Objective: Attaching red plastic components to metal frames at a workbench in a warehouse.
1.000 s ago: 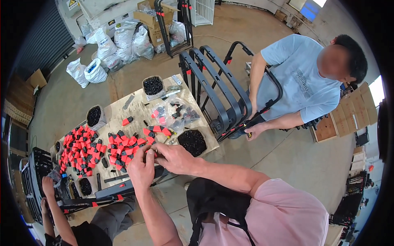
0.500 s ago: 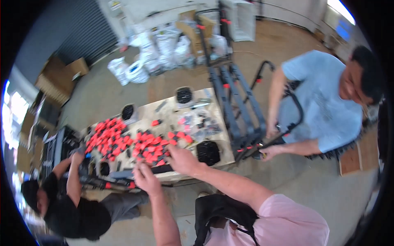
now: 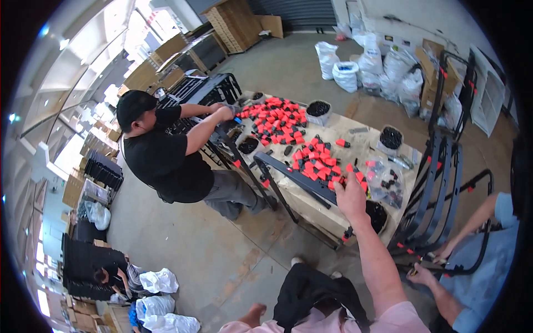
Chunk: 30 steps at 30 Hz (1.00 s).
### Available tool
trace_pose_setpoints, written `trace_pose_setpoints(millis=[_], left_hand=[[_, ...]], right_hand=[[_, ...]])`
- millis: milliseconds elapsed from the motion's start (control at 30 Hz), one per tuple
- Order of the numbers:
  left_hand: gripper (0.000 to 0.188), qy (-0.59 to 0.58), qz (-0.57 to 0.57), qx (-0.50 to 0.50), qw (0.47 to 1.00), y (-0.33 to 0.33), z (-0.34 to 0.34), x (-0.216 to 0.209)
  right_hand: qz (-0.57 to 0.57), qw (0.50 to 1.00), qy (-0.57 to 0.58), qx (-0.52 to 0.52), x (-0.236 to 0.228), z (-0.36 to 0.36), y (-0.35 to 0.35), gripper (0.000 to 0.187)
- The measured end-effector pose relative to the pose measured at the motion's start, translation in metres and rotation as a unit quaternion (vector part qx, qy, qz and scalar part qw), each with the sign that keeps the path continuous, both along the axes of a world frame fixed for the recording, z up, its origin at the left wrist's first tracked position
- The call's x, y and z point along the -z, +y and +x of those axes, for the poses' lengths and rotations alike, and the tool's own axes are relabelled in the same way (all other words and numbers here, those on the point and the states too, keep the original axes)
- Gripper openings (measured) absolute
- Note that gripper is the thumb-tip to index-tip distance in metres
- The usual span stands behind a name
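Right hand (image 3: 351, 195) up at table (image 3: 355, 145), grasping dark metal bar (image 3: 302, 180) beside red caps (image 3: 316, 162); left hand unseen.

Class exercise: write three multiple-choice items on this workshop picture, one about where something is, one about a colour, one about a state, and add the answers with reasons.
1. Where does the right hand rest?
A. on the long dark metal bar
B. in a white sack
C. on the floor

2. What colour are most of the small caps spread on the table?
A. green
B. red
C. yellow

3. How is the person in the black shirt posed?
A. sitting on the floor
B. lying down
C. bending over the table

Answers: 1 A, the hand lies on the bar at the table's edge. 2 B, they form a bright red heap. 3 C, both arms reach onto the table.
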<state>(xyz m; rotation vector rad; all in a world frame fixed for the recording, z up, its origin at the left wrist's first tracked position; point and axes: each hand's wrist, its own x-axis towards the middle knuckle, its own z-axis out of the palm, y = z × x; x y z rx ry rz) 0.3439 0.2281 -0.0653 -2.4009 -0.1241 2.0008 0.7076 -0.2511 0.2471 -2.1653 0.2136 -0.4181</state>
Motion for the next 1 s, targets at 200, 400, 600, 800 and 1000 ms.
trace_pose_setpoints(millis=[200,400,600,800,1000], left_hand=[[0.036,-0.155,0.012,-0.458,0.875,-0.013,-0.022,-0.005],[0.043,-0.378,-0.146,-0.352,0.844,-0.082,0.155,-0.021],[0.019,-0.57,-0.443,-0.347,0.599,-0.184,0.277,-0.174],[0.012,-0.757,-0.474,-0.061,0.445,-0.287,0.377,-0.349],[0.021,-0.752,-0.436,0.011,0.494,-0.327,0.46,-0.356]], right_hand=[[0.027,0.999,0.017,0.004,-0.004,-0.004,0.002,0.034],[0.014,0.999,0.032,-0.001,0.003,0.001,-0.015,0.044],[-0.016,0.999,0.043,0.027,-0.005,-0.002,0.0,0.051],[-0.017,0.998,0.01,0.054,-0.013,-0.013,-0.002,0.037],[0.013,0.999,0.011,0.051,-0.024,-0.017,0.007,0.034]])
